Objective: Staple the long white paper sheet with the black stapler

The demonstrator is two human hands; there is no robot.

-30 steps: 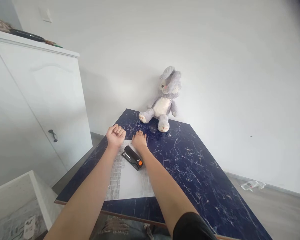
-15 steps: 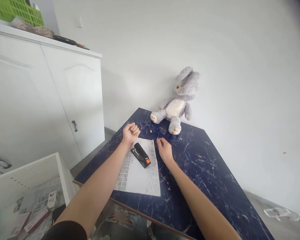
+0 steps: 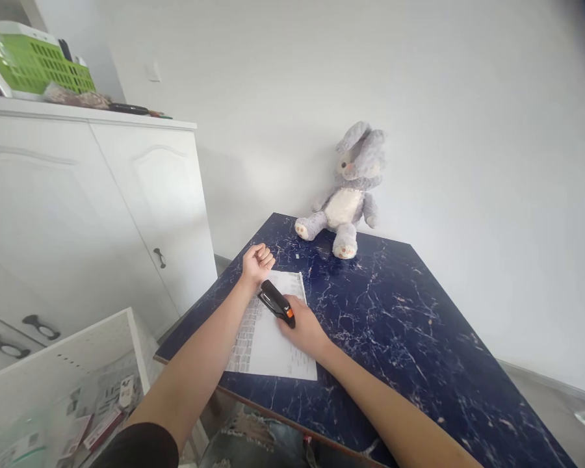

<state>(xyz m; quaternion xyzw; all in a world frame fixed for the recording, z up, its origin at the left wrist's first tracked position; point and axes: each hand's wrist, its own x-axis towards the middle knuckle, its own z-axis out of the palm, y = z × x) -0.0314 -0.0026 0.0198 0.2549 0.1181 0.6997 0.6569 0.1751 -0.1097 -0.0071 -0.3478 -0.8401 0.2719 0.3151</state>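
Observation:
My right hand (image 3: 303,330) is wrapped around the orange-marked end of a black stapler (image 3: 275,300), its thumb on the far side. The stapler lies slantwise over printed paper sheets (image 3: 273,354) on the dark blue marbled table (image 3: 385,325). My left hand (image 3: 258,263) is curled into a fist by the top left corner of the paper, just beyond the stapler's other end. Its palm is hidden, so whatever it may hold does not show. A tiny pale piece (image 3: 297,256) lies on the table to the right of that fist.
A grey plush rabbit (image 3: 344,207) sits against the wall at the table's back. To the left, an open white drawer (image 3: 139,344) holds boxes and papers, below a white cabinet (image 3: 160,188) topped by a green basket (image 3: 43,64).
My right hand has come left from the bare tabletop beside the paper and taken hold of the stapler. The left fist stays near the paper's corner. The view has shifted slightly.

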